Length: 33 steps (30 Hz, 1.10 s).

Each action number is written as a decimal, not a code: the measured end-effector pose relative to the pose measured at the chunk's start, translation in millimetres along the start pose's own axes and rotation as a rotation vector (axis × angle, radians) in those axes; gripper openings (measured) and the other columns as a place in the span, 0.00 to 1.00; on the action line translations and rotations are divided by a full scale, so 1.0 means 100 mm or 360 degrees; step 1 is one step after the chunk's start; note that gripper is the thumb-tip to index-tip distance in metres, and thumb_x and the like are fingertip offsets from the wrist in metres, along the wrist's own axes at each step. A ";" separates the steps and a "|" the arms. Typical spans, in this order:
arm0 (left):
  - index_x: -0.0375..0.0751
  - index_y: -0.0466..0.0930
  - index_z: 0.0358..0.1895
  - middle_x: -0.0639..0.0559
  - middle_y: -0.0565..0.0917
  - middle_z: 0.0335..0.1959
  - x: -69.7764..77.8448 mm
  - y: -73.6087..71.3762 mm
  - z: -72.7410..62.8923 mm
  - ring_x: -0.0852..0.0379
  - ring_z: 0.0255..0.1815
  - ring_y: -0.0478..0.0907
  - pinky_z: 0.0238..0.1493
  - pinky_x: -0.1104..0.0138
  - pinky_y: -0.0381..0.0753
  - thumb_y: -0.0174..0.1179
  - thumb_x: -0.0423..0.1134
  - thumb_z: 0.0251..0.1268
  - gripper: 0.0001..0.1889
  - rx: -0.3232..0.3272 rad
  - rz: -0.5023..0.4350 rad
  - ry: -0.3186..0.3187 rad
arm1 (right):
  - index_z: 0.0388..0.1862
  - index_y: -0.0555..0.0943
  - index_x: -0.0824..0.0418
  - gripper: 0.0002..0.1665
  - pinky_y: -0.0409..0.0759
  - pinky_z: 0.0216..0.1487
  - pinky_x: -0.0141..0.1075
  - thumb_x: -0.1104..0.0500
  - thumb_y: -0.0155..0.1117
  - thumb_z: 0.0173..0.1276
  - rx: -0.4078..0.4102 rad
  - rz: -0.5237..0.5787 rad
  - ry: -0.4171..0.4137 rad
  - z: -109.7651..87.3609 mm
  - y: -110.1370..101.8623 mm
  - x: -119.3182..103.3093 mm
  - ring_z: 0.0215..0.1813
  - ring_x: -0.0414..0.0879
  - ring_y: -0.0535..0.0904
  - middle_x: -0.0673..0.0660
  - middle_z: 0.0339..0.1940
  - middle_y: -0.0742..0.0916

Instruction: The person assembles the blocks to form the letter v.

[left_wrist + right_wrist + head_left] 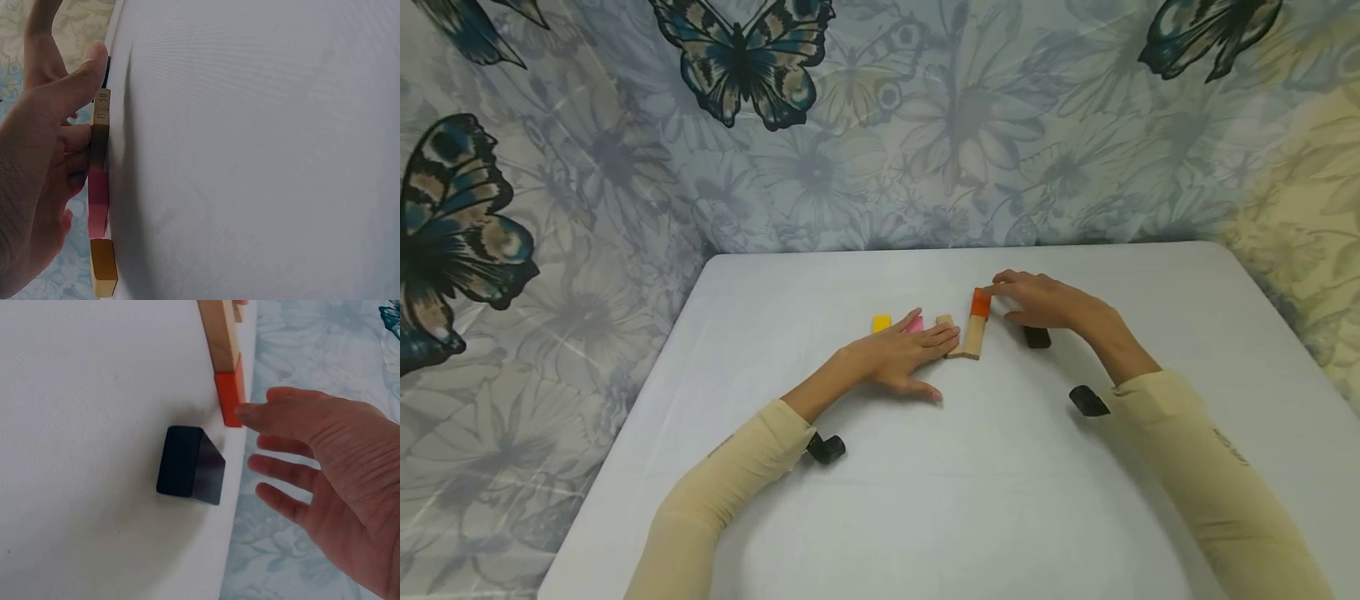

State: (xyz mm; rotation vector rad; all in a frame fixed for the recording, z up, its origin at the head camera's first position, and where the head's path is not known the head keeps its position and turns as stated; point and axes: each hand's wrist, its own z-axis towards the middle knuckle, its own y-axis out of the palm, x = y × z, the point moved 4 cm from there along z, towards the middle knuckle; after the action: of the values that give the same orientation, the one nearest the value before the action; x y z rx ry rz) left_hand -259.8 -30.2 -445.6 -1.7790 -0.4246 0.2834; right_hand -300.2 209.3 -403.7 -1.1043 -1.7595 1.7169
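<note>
My left hand [902,358] lies palm down with spread, straight fingers over a row of small blocks, partly hiding them. Beneath and beside its fingers show a pink block [916,325] and plain wooden blocks [943,320]. A yellow block [881,322] sits just left of them. In the left wrist view, numbers are printed on a wooden block [102,103]. To the right, an orange block [981,302] stands end to end with a long wooden block [973,337]. My right hand [1045,302] reaches to the orange block with loosely bent fingers, a fingertip right at its side.
A black block [181,462] stands on the white table [925,500] below the right hand. Black wrist cameras hang under the left sleeve [827,450] and the right sleeve [1088,401]. Butterfly-patterned cloth [962,125] rises behind the table's far edge.
</note>
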 end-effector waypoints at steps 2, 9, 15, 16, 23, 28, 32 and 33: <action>0.46 0.43 0.87 0.52 0.42 0.89 0.00 -0.01 0.01 0.56 0.90 0.41 0.89 0.43 0.31 0.46 0.76 0.72 0.52 -0.0004 0.0003 0.0004 | 0.74 0.75 0.61 0.33 0.76 0.67 0.69 0.66 0.70 0.71 -0.0011 0.0009 0.0025 -0.06 -0.03 0.01 0.71 0.70 0.75 0.71 0.72 0.78; 0.46 0.43 0.87 0.52 0.42 0.90 0.01 -0.02 0.01 0.56 0.90 0.41 0.89 0.43 0.32 0.46 0.75 0.73 0.52 -0.0009 0.0028 0.0017 | 0.74 0.76 0.60 0.34 0.76 0.67 0.69 0.63 0.72 0.69 -0.0083 0.0063 0.0061 -0.28 -0.04 0.05 0.71 0.69 0.76 0.69 0.72 0.79; 0.45 0.44 0.86 0.51 0.43 0.89 0.00 -0.02 0.01 0.55 0.90 0.41 0.88 0.42 0.33 0.47 0.75 0.73 0.52 0.0012 0.0027 0.0018 | 0.73 0.77 0.58 0.41 0.73 0.69 0.69 0.58 0.81 0.61 -0.0149 0.0168 0.0095 -0.46 -0.05 0.09 0.73 0.70 0.73 0.68 0.73 0.78; 0.45 0.44 0.86 0.51 0.43 0.89 0.00 -0.02 0.01 0.55 0.90 0.41 0.88 0.42 0.33 0.47 0.75 0.73 0.52 0.0014 0.0027 0.0018 | 0.72 0.77 0.59 0.41 0.74 0.69 0.69 0.58 0.82 0.60 -0.0152 0.0177 0.0093 -0.48 -0.05 0.10 0.73 0.70 0.74 0.68 0.73 0.78; 0.45 0.43 0.87 0.51 0.43 0.90 0.00 -0.01 0.01 0.56 0.90 0.41 0.88 0.43 0.31 0.47 0.75 0.73 0.52 0.0003 0.0016 0.0010 | 0.66 0.82 0.59 0.35 0.78 0.66 0.67 0.63 0.81 0.59 -0.0086 0.0150 0.0065 -0.58 0.00 0.11 0.69 0.66 0.77 0.66 0.69 0.81; 0.45 0.44 0.87 0.51 0.43 0.90 0.01 -0.02 0.02 0.55 0.90 0.41 0.88 0.43 0.31 0.47 0.75 0.73 0.52 0.0010 0.0003 0.0008 | 0.62 0.84 0.58 0.32 0.81 0.63 0.64 0.64 0.82 0.58 0.0003 0.0080 0.0032 -0.57 0.02 0.11 0.65 0.62 0.80 0.63 0.66 0.83; 0.45 0.44 0.86 0.50 0.44 0.89 0.01 -0.02 0.02 0.55 0.90 0.42 0.88 0.42 0.33 0.47 0.75 0.73 0.52 0.0014 0.0010 0.0012 | 0.60 0.85 0.59 0.30 0.84 0.62 0.60 0.66 0.81 0.57 0.0021 0.0073 0.0006 -0.53 0.05 0.12 0.60 0.59 0.83 0.61 0.61 0.85; 0.45 0.44 0.86 0.50 0.44 0.89 0.01 -0.02 0.01 0.54 0.90 0.42 0.88 0.42 0.34 0.47 0.75 0.73 0.52 0.0011 0.0013 0.0012 | 0.59 0.85 0.59 0.29 0.84 0.62 0.59 0.66 0.81 0.57 0.0020 0.0070 0.0005 -0.52 0.06 0.12 0.60 0.58 0.83 0.60 0.60 0.85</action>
State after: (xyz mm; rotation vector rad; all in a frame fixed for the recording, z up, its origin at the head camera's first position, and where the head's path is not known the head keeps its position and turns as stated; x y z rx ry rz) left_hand -259.7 -28.2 -444.5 -1.7751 -0.4108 0.2837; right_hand -264.8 250.2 -405.2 -1.1475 -1.7322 1.7490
